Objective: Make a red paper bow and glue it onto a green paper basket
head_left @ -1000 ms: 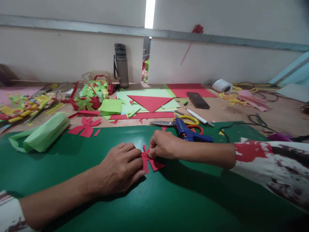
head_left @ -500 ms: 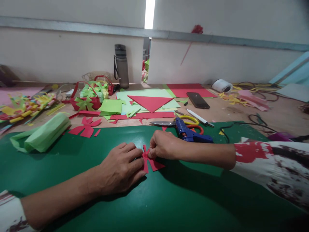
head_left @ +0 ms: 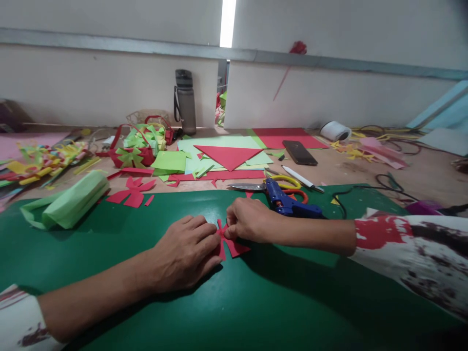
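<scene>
A red paper bow [head_left: 237, 248] with pointed tails lies on the green mat [head_left: 234, 312], in the middle of the view. My left hand [head_left: 188, 251] covers its left side, with the fingers curled and pressed together on the paper. From the right, my right hand [head_left: 250, 219] pinches the bow's upper right part between thumb and fingers. Much of the bow is hidden under both hands. Just beyond the right hand are a blue glue gun [head_left: 280, 200] and scissors [head_left: 283, 182] with yellow and orange handles.
Red cut-paper pieces [head_left: 133, 191] and a green paper bag [head_left: 71, 201] lie on the left. Behind are a red paper triangle [head_left: 230, 156], a small red basket [head_left: 133, 157], a bottle [head_left: 187, 105], a phone [head_left: 300, 152] and a white pen [head_left: 300, 177]. A black cord [head_left: 341, 200] crosses the right side.
The hands and bow hold almost the same place and pose. The view has shifted very slightly.
</scene>
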`<action>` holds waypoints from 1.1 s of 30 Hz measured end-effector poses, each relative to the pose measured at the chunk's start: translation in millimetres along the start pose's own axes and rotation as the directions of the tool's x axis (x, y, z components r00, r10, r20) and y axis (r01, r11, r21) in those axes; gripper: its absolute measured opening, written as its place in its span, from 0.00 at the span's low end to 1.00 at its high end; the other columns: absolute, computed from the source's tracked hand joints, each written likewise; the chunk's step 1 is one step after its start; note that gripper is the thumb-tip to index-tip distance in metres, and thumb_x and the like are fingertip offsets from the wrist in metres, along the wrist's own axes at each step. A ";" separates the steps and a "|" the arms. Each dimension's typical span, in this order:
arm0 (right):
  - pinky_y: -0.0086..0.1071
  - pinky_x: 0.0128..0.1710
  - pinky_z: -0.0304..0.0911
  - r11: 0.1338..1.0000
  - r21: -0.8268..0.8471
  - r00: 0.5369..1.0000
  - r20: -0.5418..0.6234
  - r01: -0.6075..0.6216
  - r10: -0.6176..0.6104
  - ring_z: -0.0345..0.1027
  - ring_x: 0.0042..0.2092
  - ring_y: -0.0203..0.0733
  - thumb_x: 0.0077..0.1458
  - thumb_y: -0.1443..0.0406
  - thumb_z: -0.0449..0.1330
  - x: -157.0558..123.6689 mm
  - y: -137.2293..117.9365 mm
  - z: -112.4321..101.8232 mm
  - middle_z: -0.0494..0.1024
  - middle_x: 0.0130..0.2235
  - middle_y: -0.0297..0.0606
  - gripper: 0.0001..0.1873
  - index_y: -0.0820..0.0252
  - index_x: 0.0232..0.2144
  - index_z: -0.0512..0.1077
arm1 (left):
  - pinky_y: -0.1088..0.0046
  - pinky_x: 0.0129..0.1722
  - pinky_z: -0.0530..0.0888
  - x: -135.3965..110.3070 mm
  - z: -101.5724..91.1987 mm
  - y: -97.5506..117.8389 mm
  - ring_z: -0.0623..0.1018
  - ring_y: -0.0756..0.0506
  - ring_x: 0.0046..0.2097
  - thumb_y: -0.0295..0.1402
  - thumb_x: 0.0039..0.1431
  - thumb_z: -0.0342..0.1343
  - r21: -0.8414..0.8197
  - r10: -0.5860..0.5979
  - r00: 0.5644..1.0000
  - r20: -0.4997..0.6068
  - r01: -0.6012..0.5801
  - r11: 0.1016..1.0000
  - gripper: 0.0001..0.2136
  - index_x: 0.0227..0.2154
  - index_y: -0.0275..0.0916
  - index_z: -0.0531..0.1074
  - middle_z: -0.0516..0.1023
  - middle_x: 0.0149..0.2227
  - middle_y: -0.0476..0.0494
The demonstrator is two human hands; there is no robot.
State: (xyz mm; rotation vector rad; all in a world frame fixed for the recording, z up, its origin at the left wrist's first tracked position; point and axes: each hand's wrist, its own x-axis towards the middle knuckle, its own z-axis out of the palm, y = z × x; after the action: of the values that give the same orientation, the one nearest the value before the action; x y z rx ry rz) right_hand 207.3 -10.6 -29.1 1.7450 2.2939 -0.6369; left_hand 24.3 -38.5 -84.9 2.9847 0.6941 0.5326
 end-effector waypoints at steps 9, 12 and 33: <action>0.29 0.27 0.53 0.999 -0.028 0.999 -0.024 0.044 -0.045 0.72 0.34 0.43 0.46 0.62 0.63 -3.8 0.5 1.4 0.80 0.29 0.39 0.06 0.58 0.27 0.78 | 0.64 0.34 0.62 3.2 -3.0 -0.9 0.65 0.42 0.35 0.41 0.64 0.45 -0.023 -0.011 0.995 0.100 0.013 1.000 0.17 0.51 0.38 0.64 0.71 0.38 0.41; 0.29 0.26 0.52 0.998 -0.018 0.998 -0.029 0.058 -0.059 0.71 0.33 0.43 0.46 0.62 0.63 -5.3 0.0 1.0 0.79 0.27 0.39 0.06 0.59 0.26 0.77 | 0.64 0.34 0.62 4.7 -2.3 -1.7 0.64 0.43 0.35 0.42 0.64 0.44 -0.037 -0.022 0.991 0.132 0.027 0.999 0.15 0.45 0.38 0.68 0.70 0.38 0.41; 0.48 0.49 0.50 0.780 -0.278 0.645 -0.444 0.561 -0.622 0.63 0.46 0.49 0.64 0.60 0.50 -33.5 40.5 45.1 0.76 0.42 0.44 0.14 0.63 0.40 0.72 | 0.64 0.35 0.62 6.8 -3.4 0.5 0.63 0.43 0.34 0.41 0.64 0.42 -0.069 -0.052 0.989 0.141 0.062 0.996 0.14 0.35 0.39 0.68 0.69 0.36 0.42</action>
State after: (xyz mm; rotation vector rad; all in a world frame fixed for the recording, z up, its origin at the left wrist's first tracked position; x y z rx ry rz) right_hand 250.8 -51.1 -64.8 1.1599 3.2536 -0.0849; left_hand 29.0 -36.1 -79.5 2.8898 0.7286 0.3353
